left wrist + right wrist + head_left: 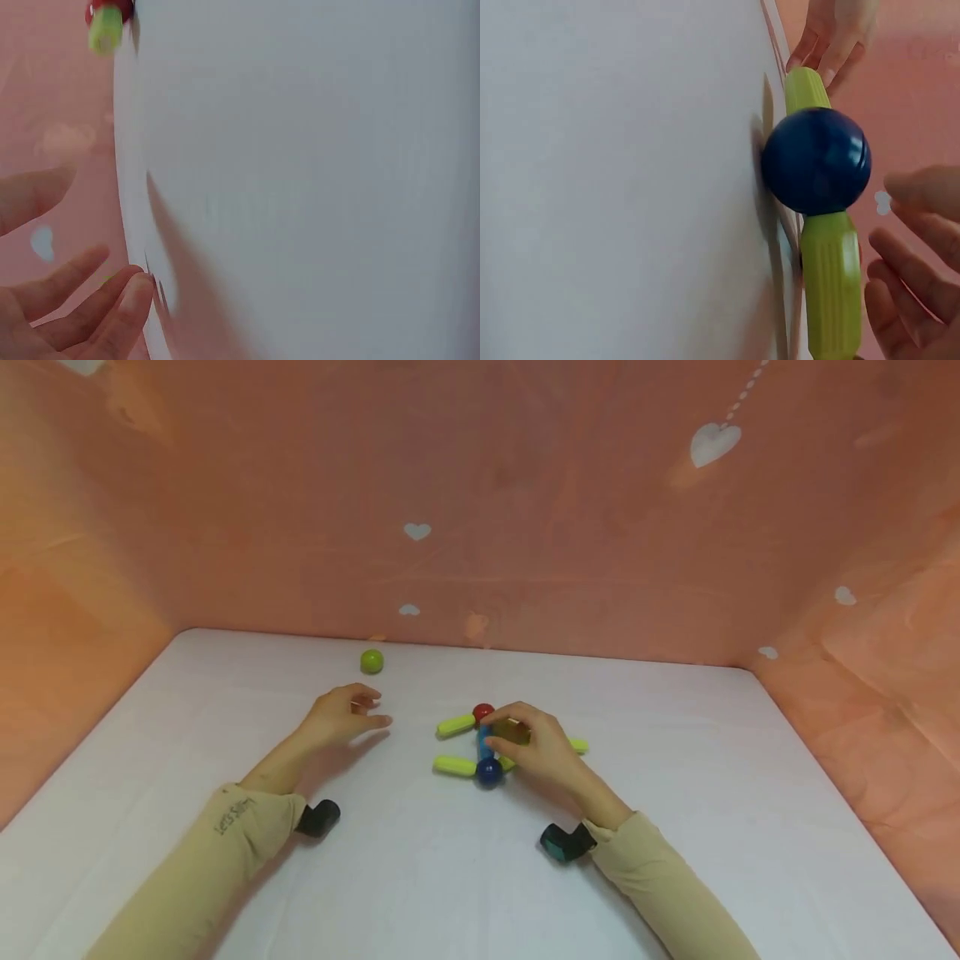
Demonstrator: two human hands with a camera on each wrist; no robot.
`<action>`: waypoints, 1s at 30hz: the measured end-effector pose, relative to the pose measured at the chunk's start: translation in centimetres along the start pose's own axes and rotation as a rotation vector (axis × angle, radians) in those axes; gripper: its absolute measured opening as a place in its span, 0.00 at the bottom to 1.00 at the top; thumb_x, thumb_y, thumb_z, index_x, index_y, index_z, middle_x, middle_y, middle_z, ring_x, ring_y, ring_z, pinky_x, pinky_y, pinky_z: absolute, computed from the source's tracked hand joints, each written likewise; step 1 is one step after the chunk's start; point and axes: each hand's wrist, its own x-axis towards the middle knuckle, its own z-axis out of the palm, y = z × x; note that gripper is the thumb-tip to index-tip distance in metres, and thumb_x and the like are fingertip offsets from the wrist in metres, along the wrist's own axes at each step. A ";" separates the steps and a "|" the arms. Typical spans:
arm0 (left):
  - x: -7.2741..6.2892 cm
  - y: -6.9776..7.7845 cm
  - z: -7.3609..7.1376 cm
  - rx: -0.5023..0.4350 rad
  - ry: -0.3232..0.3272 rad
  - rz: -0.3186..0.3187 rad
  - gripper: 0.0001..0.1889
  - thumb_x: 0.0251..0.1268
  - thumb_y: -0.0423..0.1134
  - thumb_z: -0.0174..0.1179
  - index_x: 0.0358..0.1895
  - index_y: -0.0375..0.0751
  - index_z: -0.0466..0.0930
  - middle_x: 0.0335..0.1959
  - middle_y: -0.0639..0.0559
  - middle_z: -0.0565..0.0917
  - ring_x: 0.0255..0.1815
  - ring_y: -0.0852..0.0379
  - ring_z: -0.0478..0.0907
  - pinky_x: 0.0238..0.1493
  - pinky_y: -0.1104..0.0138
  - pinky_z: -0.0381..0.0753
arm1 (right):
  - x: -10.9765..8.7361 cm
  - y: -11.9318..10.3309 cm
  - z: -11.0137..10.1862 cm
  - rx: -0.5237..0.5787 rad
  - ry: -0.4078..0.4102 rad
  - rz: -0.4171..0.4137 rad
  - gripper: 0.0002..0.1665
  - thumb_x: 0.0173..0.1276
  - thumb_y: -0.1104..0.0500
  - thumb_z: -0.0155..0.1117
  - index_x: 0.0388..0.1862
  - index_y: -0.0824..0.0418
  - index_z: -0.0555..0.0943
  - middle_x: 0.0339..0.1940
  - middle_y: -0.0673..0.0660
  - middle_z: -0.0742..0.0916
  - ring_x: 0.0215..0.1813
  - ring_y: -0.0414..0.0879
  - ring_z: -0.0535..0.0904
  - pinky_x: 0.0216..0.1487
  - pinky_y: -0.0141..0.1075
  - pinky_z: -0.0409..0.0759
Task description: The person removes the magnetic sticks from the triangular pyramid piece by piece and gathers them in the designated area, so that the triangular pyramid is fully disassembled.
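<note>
Left hand (341,714) first: it's holding nothing, fingers loosely bent, thumb well apart from them, just above the white table (420,868). Green ball (372,662) sits alone a bit beyond it, untouched.

Moving right you get the ball-and-rod build, lying on the table mid-scene. Two yellow-green rods stick out leftward, the upper rod (456,726) at the red ball (483,713), the lower rod (454,766) at the blue ball (489,772), with a blue rod (483,742) between the balls.

Right hand (540,743) is over the build, thumb and fingers parted, so no grip that I can see. Can't swear a fingertip isn't brushing the blue rod, the angle's bad. Another yellow-green rod end (579,746) pokes out past that hand.

My read: it's the setting-down or adjusting step. Next move calls for either a proper pinch on the blue rod or a clean lift away without nudging anything.
</note>
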 end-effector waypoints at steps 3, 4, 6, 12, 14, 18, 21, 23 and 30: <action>-0.2 0.7 0.9 -0.032 -0.018 0.012 0.25 0.62 0.41 0.62 0.59 0.28 0.72 0.56 0.32 0.77 0.58 0.38 0.73 0.59 0.51 0.73 | 0.5 0.1 -0.1 0.005 0.031 -0.011 0.15 0.61 0.62 0.68 0.48 0.61 0.83 0.49 0.57 0.85 0.53 0.52 0.78 0.51 0.44 0.77; -0.3 0.8 1.2 -0.041 -0.021 0.018 0.25 0.62 0.41 0.62 0.58 0.29 0.73 0.55 0.32 0.78 0.58 0.38 0.73 0.59 0.51 0.73 | 0.7 0.2 -0.1 0.007 0.036 -0.012 0.15 0.61 0.63 0.68 0.48 0.62 0.83 0.49 0.57 0.85 0.54 0.52 0.78 0.52 0.44 0.77; -0.3 1.2 1.7 -0.059 -0.024 0.034 0.23 0.61 0.40 0.63 0.56 0.29 0.74 0.53 0.33 0.79 0.57 0.39 0.74 0.58 0.52 0.73 | 1.0 0.2 -0.1 0.003 0.039 -0.005 0.16 0.61 0.63 0.67 0.49 0.63 0.83 0.50 0.58 0.84 0.56 0.53 0.77 0.53 0.45 0.77; -0.2 1.8 2.9 -0.092 -0.029 0.059 0.20 0.60 0.38 0.64 0.53 0.30 0.76 0.49 0.36 0.81 0.52 0.43 0.77 0.54 0.56 0.75 | 2.0 0.4 -0.1 -0.009 0.013 0.089 0.19 0.63 0.61 0.67 0.53 0.62 0.82 0.53 0.60 0.83 0.58 0.54 0.77 0.57 0.47 0.76; 0.0 1.9 3.2 -0.105 -0.037 0.052 0.20 0.61 0.38 0.64 0.53 0.31 0.77 0.49 0.37 0.81 0.51 0.44 0.77 0.54 0.56 0.76 | 2.3 0.3 -0.1 -0.011 -0.003 0.115 0.20 0.64 0.60 0.66 0.55 0.62 0.81 0.55 0.60 0.82 0.58 0.55 0.77 0.58 0.47 0.76; 0.6 2.3 3.9 -0.149 -0.069 0.026 0.20 0.62 0.38 0.63 0.55 0.32 0.76 0.49 0.38 0.82 0.52 0.45 0.77 0.54 0.57 0.76 | 2.9 0.3 -0.1 -0.021 -0.033 0.159 0.21 0.64 0.60 0.66 0.57 0.62 0.80 0.57 0.62 0.82 0.55 0.56 0.80 0.57 0.47 0.78; 1.0 2.7 4.6 -0.178 -0.098 0.027 0.20 0.61 0.36 0.62 0.55 0.32 0.76 0.49 0.38 0.82 0.51 0.46 0.78 0.54 0.58 0.76 | 3.4 0.2 0.0 -0.045 -0.074 0.173 0.20 0.65 0.60 0.65 0.56 0.64 0.80 0.54 0.62 0.83 0.53 0.56 0.81 0.54 0.45 0.80; 1.2 2.9 5.0 -0.185 -0.101 0.039 0.19 0.60 0.35 0.63 0.55 0.32 0.76 0.48 0.38 0.82 0.50 0.46 0.79 0.52 0.58 0.77 | 3.7 0.3 0.1 -0.064 -0.096 0.175 0.19 0.65 0.60 0.65 0.55 0.64 0.81 0.51 0.62 0.85 0.51 0.55 0.82 0.53 0.43 0.81; 1.5 3.6 5.9 -0.146 -0.096 0.033 0.16 0.59 0.33 0.62 0.52 0.36 0.79 0.45 0.40 0.83 0.47 0.48 0.77 0.48 0.60 0.77 | 4.2 0.2 0.1 -0.098 -0.129 0.168 0.16 0.65 0.61 0.65 0.51 0.64 0.83 0.45 0.60 0.87 0.46 0.51 0.84 0.48 0.39 0.82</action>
